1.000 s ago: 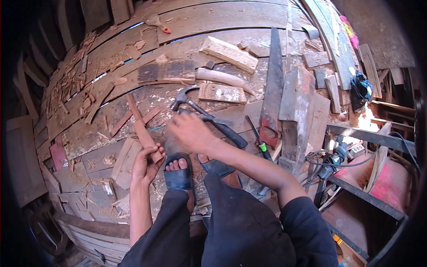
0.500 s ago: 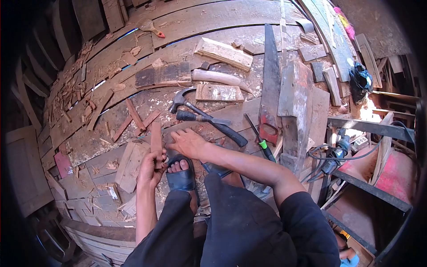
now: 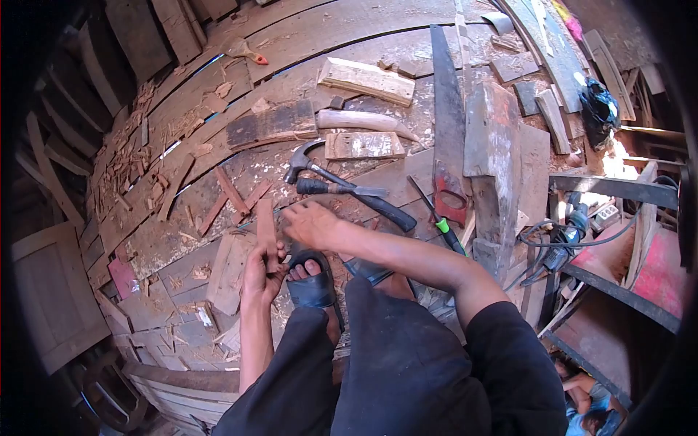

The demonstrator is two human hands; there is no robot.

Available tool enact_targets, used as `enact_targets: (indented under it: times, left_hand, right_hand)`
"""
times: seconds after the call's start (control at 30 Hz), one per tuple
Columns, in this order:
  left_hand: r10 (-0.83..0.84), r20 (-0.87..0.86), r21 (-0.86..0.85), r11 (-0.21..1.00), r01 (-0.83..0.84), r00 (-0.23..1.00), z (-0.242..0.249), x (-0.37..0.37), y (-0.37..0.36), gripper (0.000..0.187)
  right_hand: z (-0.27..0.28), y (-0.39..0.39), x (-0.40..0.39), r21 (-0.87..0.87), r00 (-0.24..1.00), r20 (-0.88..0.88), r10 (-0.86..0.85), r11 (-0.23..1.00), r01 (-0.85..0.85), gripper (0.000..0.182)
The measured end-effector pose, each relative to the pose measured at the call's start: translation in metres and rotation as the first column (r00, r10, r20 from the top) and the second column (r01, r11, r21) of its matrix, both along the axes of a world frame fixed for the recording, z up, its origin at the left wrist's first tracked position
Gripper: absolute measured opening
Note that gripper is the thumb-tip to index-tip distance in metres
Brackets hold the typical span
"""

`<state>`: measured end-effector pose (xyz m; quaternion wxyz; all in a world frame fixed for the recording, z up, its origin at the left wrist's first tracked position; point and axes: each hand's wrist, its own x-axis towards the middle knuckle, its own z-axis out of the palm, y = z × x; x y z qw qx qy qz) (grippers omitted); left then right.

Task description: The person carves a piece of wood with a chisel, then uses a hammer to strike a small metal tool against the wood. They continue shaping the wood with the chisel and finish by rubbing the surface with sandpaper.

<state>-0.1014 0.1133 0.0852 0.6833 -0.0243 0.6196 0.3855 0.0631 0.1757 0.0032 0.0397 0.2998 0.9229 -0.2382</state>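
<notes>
My left hand (image 3: 262, 274) grips a narrow reddish wood strip (image 3: 266, 224) by its lower end, and the strip points away from me. My right hand (image 3: 311, 225) is just right of the strip, low over the boards, its fingers apart and slightly bent, with nothing visible in them. Past that hand lie a chisel (image 3: 378, 192) with a dark handle and a claw hammer (image 3: 338, 178), the chisel across the hammer's handle. Several thin wood strips (image 3: 231, 190) lie crossed beyond my left hand. A wood block (image 3: 227, 272) lies left of my left wrist.
To the right are a green-handled tool (image 3: 443, 227), a handsaw (image 3: 445, 109) and a heavy timber (image 3: 491, 145). A corded power tool (image 3: 571, 236) sits by a metal frame (image 3: 618, 187). Wood pieces, shavings and a brush (image 3: 246, 52) lie farther off. Another person (image 3: 589, 400) is at lower right.
The view has turned a little, so most things appear farther right. My right hand's fingers look more bent than before. My left hand still holds the strip. More of the other person shows.
</notes>
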Motion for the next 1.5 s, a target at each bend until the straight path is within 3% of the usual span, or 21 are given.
enact_targets:
  times: [0.07, 0.17, 0.2, 0.3, 0.33, 0.43, 0.57, 0.6, 0.77, 0.8, 0.9, 0.93, 1.03, 1.13, 1.17, 1.27, 1.4, 1.5]
  left_hand:
    - [0.004, -0.014, -0.023, 1.0, -0.004, 1.0, 0.002, 0.0, 0.003, 0.022]
    - [0.014, 0.02, -0.003, 1.0, -0.014, 1.0, 0.0, -0.003, 0.003, 0.025]
    - [0.018, 0.013, -0.011, 1.0, -0.017, 1.0, -0.002, -0.002, 0.003, 0.026]
    - [-0.086, -0.065, 0.009, 0.996, 0.087, 0.994, 0.008, 0.008, 0.005, 0.026]
    - [-0.139, -0.093, 0.01, 0.99, 0.141, 0.986, 0.008, 0.009, 0.008, 0.025]
    - [-0.119, -0.148, 0.053, 0.99, 0.128, 0.982, 0.002, 0.009, 0.013, 0.024]
    - [-0.219, -0.124, 0.004, 0.975, 0.221, 0.968, -0.015, -0.013, 0.024, 0.033]
    - [-0.341, -0.204, -0.012, 0.938, 0.346, 0.918, -0.015, -0.014, 0.025, 0.034]
    - [-0.505, -0.327, -0.023, 0.85, 0.527, 0.799, -0.021, -0.024, 0.025, 0.04]
    - [-0.527, -0.348, -0.008, 0.829, 0.559, 0.776, -0.024, -0.028, 0.024, 0.041]
    - [-0.42, -0.388, 0.031, 0.884, 0.467, 0.821, -0.025, -0.006, 0.009, 0.042]
    - [-0.399, -0.343, 0.057, 0.895, 0.443, 0.851, -0.028, -0.007, 0.004, 0.037]
    - [-0.368, -0.247, 0.124, 0.906, 0.405, 0.897, -0.04, -0.011, -0.006, 0.034]
    - [-0.203, -0.328, 0.205, 0.938, 0.279, 0.923, -0.04, 0.004, -0.01, 0.035]
    - [-0.148, -0.348, 0.251, 0.937, 0.244, 0.926, -0.039, 0.009, -0.01, 0.035]
    - [-0.101, -0.27, 0.151, 0.978, 0.146, 0.958, -0.037, 0.009, -0.007, 0.033]
    - [-0.02, -0.119, 0.029, 0.999, 0.024, 0.993, -0.035, -0.002, -0.005, 0.033]
    - [0.074, 0.078, -0.013, 0.997, -0.074, 0.994, -0.037, -0.008, -0.001, 0.033]
  right_hand:
    - [-0.001, 0.009, 0.008, -0.056, 0.995, -0.07, -0.068, 0.996, 0.065, 0.034]
    - [0.04, 0.039, 0.029, -0.406, 0.983, -0.022, -0.184, 0.9, 0.16, 0.038]
    - [0.035, 0.042, 0.038, -0.369, 0.955, -0.19, -0.227, 0.918, 0.145, 0.036]
    - [0.044, 0.059, 0.052, -0.568, 0.791, -0.431, -0.435, 0.812, 0.137, 0.036]
    - [0.04, 0.061, 0.049, -0.66, 0.671, -0.475, -0.569, 0.735, 0.156, 0.036]
    - [0.041, 0.064, 0.043, -0.687, 0.517, -0.526, -0.675, 0.696, 0.209, 0.027]
    - [0.049, 0.066, 0.03, -0.452, 0.487, -0.702, -0.521, 0.853, 0.262, 0.025]
    - [0.05, 0.066, 0.027, -0.445, 0.495, -0.687, -0.532, 0.847, 0.292, 0.025]
    - [0.038, 0.048, 0.005, -0.441, 0.506, -0.661, -0.554, 0.833, 0.336, 0.026]
    - [0.025, 0.038, -0.001, -0.396, 0.562, -0.658, -0.501, 0.865, 0.307, 0.024]
    - [0.018, 0.018, -0.002, -0.339, 0.612, -0.662, -0.433, 0.901, 0.271, 0.022]
    - [0.016, 0.019, 0.003, -0.364, 0.65, -0.65, -0.393, 0.912, 0.188, 0.02]
    - [0.014, 0.019, 0.024, -0.148, 0.706, -0.694, -0.144, 0.987, 0.056, 0.026]
    - [0.001, 0.015, 0.029, 0.034, 0.748, -0.662, -0.043, 0.996, 0.087, 0.036]
    - [-0.005, 0.018, 0.028, 0.018, 0.756, -0.651, -0.067, 0.994, 0.104, 0.038]
    - [-0.01, 0.025, 0.024, -0.052, 0.787, -0.587, -0.192, 0.978, 0.2, 0.044]
    - [-0.004, 0.01, 0.018, 0.069, 0.772, -0.631, -0.076, 0.986, 0.153, 0.044]
    - [0.003, 0.021, 0.019, -0.034, 0.826, -0.513, -0.234, 0.967, 0.253, 0.043]
